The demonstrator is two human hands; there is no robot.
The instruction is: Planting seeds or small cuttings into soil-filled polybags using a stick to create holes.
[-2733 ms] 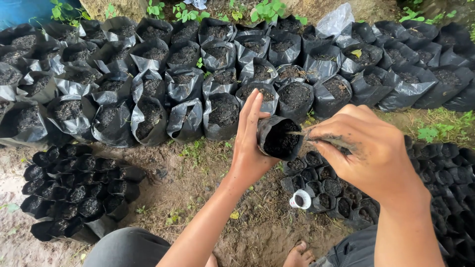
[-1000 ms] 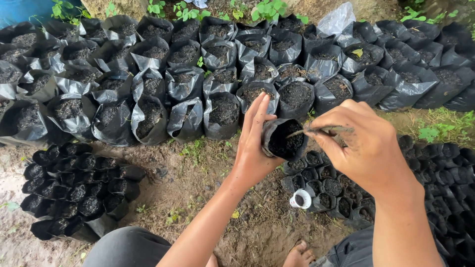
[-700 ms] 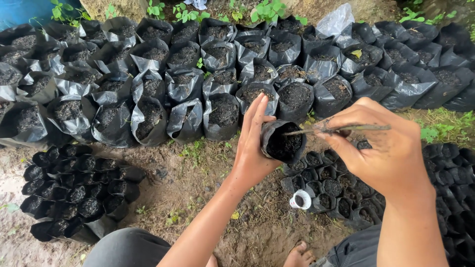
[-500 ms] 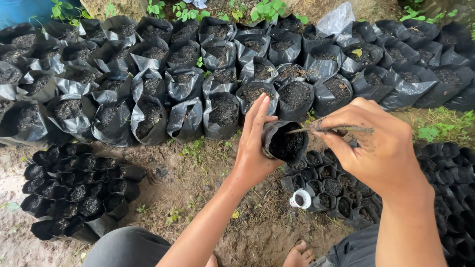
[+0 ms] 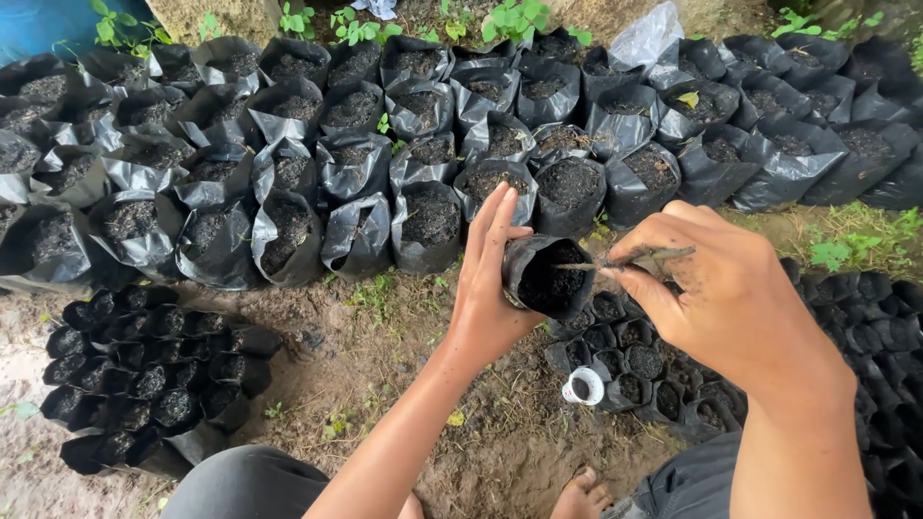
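My left hand (image 5: pixel 488 288) grips a small black nursery bag of soil (image 5: pixel 546 277), tilted so its open mouth faces me. My right hand (image 5: pixel 723 288) pinches a thin brown stick (image 5: pixel 615 261) that lies across the bag's rim, its tip over the soil. Both hands are smeared with dirt. Just below the bag stands a cluster of small filled black bags (image 5: pixel 625 365).
Rows of large black soil-filled bags (image 5: pixel 423 183) line the back. A group of small black bags (image 5: pixel 144 365) sits at left, more small bags (image 5: pixel 865 327) at right. A small white cap-like object (image 5: pixel 583 386) lies on the bare ground. My knees and a bare foot (image 5: pixel 577 498) are at the bottom.
My right hand has shifted the stick slightly back and forth at the bag's mouth. The left hand and the bag have stayed in place.
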